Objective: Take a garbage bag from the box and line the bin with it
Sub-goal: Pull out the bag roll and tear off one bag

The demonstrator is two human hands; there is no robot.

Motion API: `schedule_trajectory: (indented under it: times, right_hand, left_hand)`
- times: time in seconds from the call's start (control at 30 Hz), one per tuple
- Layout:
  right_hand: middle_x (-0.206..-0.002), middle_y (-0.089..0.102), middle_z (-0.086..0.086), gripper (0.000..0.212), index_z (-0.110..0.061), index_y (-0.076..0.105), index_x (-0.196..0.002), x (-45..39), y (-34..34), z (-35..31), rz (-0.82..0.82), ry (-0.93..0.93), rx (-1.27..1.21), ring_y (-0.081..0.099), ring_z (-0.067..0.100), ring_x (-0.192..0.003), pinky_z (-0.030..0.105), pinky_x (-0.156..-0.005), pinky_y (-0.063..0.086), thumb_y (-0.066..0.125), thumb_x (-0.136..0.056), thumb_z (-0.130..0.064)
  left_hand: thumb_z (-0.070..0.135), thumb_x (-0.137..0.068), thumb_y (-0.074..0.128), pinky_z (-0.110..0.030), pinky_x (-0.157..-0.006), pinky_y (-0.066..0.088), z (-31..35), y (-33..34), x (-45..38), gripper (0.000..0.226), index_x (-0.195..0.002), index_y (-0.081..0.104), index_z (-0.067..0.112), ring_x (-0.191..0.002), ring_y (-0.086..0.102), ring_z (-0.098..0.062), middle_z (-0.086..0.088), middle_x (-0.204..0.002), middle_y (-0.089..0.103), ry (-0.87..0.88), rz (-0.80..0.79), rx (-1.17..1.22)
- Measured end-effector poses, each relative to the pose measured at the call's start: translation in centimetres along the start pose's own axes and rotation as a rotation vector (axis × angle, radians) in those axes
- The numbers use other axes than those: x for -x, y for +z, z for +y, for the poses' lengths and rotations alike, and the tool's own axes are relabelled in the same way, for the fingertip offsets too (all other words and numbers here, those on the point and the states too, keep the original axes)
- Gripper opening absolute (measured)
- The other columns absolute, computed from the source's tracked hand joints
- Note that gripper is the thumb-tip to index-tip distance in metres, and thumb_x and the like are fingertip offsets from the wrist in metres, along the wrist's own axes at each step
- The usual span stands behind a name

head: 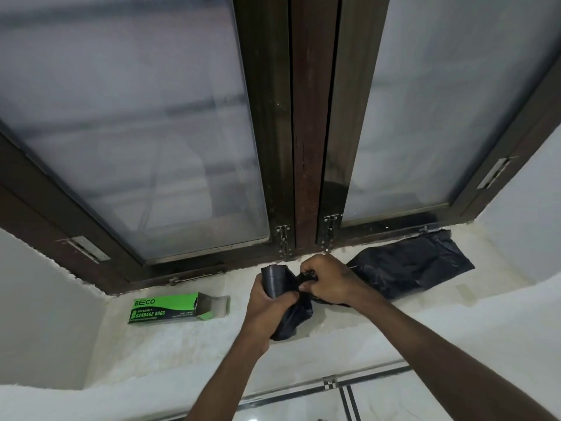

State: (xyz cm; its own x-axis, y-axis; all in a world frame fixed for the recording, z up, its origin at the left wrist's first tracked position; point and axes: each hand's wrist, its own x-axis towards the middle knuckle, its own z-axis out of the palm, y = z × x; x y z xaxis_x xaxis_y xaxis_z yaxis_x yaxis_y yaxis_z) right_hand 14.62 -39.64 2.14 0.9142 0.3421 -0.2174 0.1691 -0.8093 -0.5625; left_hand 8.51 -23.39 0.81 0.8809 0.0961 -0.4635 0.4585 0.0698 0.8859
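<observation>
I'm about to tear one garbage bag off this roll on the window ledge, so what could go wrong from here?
The left hand grips the roll and the right hand pinches the bag close to it, so a crooked pull might rip the film. The loose tail under the roll could unwind further. The open box lies near the ledge front and could get knocked off.

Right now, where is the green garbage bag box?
In the head view, the green box lies on its side on the white window sill, left of the left hand and just below the window frame, its open end facing the hands.
</observation>
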Motion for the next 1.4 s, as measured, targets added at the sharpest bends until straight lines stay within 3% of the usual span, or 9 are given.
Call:
schedule_trajectory:
  times: [0.1,0.23,0.3,0.43,0.53,0.7,1.13,1.3,1.4]
  right_hand:
    - [-0.097,0.068,0.006,0.027,-0.03,0.05,-0.071,0.0,0.3,-1.0,0.052,0.054,0.038,0.062,0.024,-0.095,0.027,-0.073,0.042,0.073,-0.083,-0.023]
    - [-0.103,0.071,0.012,0.004,-0.021,0.065,-0.079,-0.2,0.7,-2.0,0.112,0.096,0.064,0.064,0.03,-0.102,0.029,-0.077,0.047,0.066,-0.082,-0.018]
    - [-0.106,0.07,0.012,0.012,-0.014,0.07,-0.092,-0.4,1.1,-2.1,0.12,0.126,0.055,0.064,0.03,-0.104,0.027,-0.075,0.043,0.064,-0.083,-0.018]
    - [-0.101,0.071,0.012,0.012,-0.01,0.069,-0.09,-0.7,1.3,-2.4,0.14,0.165,0.037,0.065,0.03,-0.101,0.026,-0.072,0.042,0.063,-0.081,-0.016]
    - [-0.109,0.069,0.012,0.021,-0.01,0.07,-0.1,-0.8,1.0,-2.8,0.161,0.191,0.026,0.064,0.03,-0.106,0.026,-0.077,0.044,0.062,-0.082,-0.015]
    - [-0.097,0.07,0.011,0.01,-0.008,0.069,-0.085,-1.1,0.6,-3.1,0.17,0.183,0.007,0.065,0.03,-0.097,0.029,-0.075,0.049,0.062,-0.08,-0.011]
    - [-0.095,0.07,0.014,0.013,-0.005,0.071,-0.089,-1.2,1.3,-3.3,0.184,0.207,0.009,0.066,0.031,-0.093,0.032,-0.077,0.052,0.063,-0.081,-0.013]
    - [-0.093,0.071,0.007,0.007,-0.015,0.072,-0.086,-1.3,0.7,-2.2,0.107,0.134,-0.065,0.066,0.023,-0.091,0.032,-0.076,0.053,0.067,-0.082,-0.017]
    - [-0.092,0.074,0.001,0.007,-0.017,0.078,-0.09,-1.0,-0.7,-1.1,0.016,0.042,-0.198,0.065,0.015,-0.088,0.034,-0.081,0.053,0.073,-0.086,-0.017]
  left_hand:
    - [0.003,-0.072,0.076,-0.048,-0.077,0.061,0.1,0.0,-0.1,0.048,-0.111,0.056,0.023,-0.091,0.069,-0.032,-0.014,-0.102,0.067,0.023,-0.005,-0.002]
    - [-0.003,-0.073,0.074,-0.046,-0.074,0.062,0.2,-0.2,-0.2,0.048,-0.113,0.056,0.018,-0.088,0.07,-0.035,-0.02,-0.103,0.067,0.03,-0.021,0.044]
    - [-0.005,-0.075,0.073,-0.043,-0.074,0.062,0.2,-0.4,-0.2,0.047,-0.113,0.056,0.018,-0.089,0.07,-0.035,-0.02,-0.104,0.066,0.035,-0.029,0.049]
    - [-0.007,-0.076,0.072,-0.044,-0.077,0.061,0.3,-0.5,0.1,0.048,-0.114,0.055,0.017,-0.091,0.07,-0.036,-0.022,-0.106,0.066,0.037,-0.08,0.083]
    - [-0.006,-0.077,0.073,-0.037,-0.075,0.06,0.6,-0.5,0.1,0.051,-0.118,0.055,0.018,-0.092,0.07,-0.032,-0.019,-0.108,0.066,0.037,-0.111,0.093]
    - [-0.006,-0.079,0.071,-0.027,-0.069,0.057,1.2,-0.9,0.0,0.048,-0.116,0.056,0.021,-0.09,0.068,-0.025,-0.012,-0.103,0.068,0.063,-0.139,0.065]
    - [-0.007,-0.08,0.071,-0.026,-0.07,0.056,0.9,-1.4,0.0,0.049,-0.118,0.056,0.019,-0.09,0.067,-0.024,-0.014,-0.106,0.068,0.076,-0.214,0.002]
    - [-0.002,-0.08,0.073,-0.029,-0.063,0.057,1.1,-1.4,0.1,0.039,-0.114,0.06,0.013,-0.083,0.07,-0.027,-0.018,-0.1,0.07,0.019,-0.079,0.149]
    - [0.01,-0.081,0.077,-0.04,-0.075,0.06,1.0,-1.8,-0.5,0.03,-0.108,0.065,0.014,-0.087,0.072,-0.029,-0.015,-0.101,0.074,-0.015,0.017,0.158]
